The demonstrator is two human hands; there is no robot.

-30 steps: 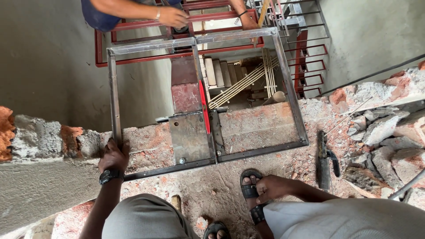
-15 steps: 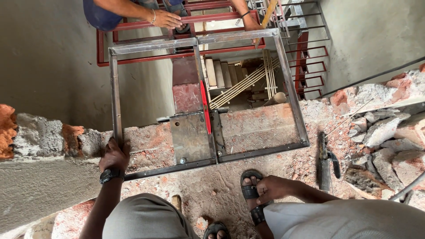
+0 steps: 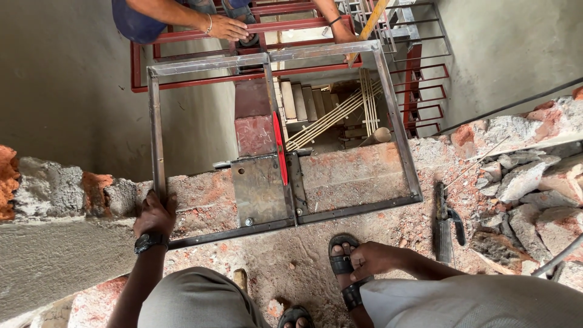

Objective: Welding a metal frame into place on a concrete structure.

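A grey rectangular steel frame (image 3: pixel 401 130) with a middle bar and a flat steel plate (image 3: pixel 260 189) lies over the broken brick ledge and the stairwell. My left hand (image 3: pixel 154 214), with a black wristwatch, grips the frame's near left corner. My right hand (image 3: pixel 375 260) rests on my sandalled foot (image 3: pixel 344 262), holding nothing. A red spirit level (image 3: pixel 279 149) lies along the middle bar. At the far side another person's hands (image 3: pixel 227 27) hold the frame's top rail.
A red-painted metal railing (image 3: pixel 200 35) stands behind the frame, with stairs (image 3: pixel 302 101) far below. Broken bricks and rubble (image 3: pixel 521 182) pile up on the right. A dark hand tool (image 3: pixel 444 222) lies on the floor beside the frame. A yellow stick (image 3: pixel 370 23) leans at top.
The view has shifted slightly; the frame and both my hands stay where they were. The other person's hands keep hold of the top rail.
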